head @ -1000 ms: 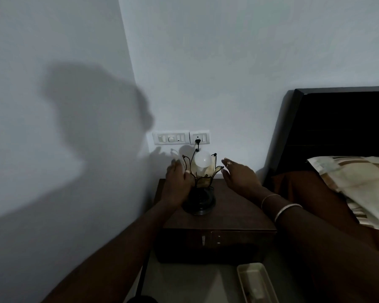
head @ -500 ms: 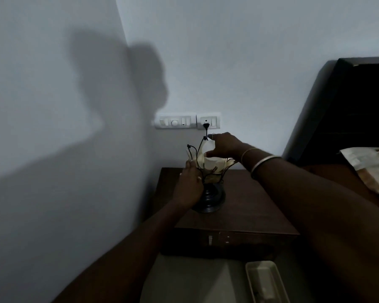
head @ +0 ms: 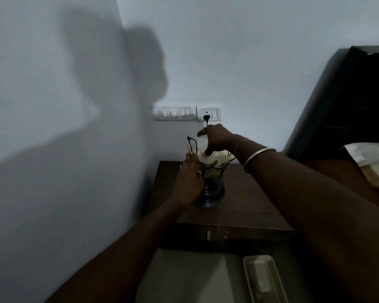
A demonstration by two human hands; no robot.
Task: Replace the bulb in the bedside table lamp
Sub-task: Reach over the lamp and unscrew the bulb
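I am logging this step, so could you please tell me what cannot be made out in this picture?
Head view only:
- Bulb: hidden by the right hand reaching into the lamp shade.
- Left hand fingers: wrapped behind the lamp stem, grip unclear.
- Tray contents: dark, cut off by the bottom edge.
- Wall switches: too small to read.

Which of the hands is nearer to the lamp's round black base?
Left. The left hand rests against the base; the right hand is above, reaching into the shade.

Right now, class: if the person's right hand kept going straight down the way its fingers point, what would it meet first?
The right hand reaches down into the lamp's petal shade. Its fingertips would probably meet the bulb inside, which the hand mostly hides; depth is unclear.
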